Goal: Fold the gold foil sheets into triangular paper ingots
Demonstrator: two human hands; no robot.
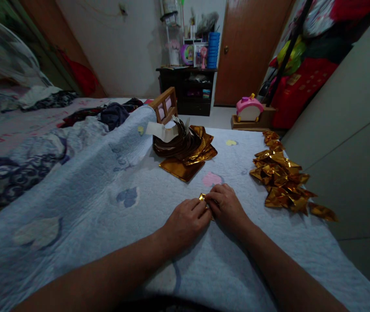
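Both hands meet over a small piece of gold foil paper (202, 196) on the pale blue quilt (152, 225). My left hand (186, 219) presses on its left side with fingers bent. My right hand (225, 206) pinches the foil from the right, thumb and fingertips together. Most of the sheet is hidden under the fingers. Beyond them lies a fanned stack of gold foil sheets (185, 145), dark and white on their undersides. A heap of folded gold foil pieces (280, 177) sits at the right edge of the quilt.
A wooden headboard piece (165, 106) stands behind the stack. Rumpled clothes (115, 115) lie on the bed to the left. A dark cabinet (188, 89), a brown door (250, 52) and a pink toy case (249, 108) are farther back. A pale cupboard (350, 143) borders the right side.
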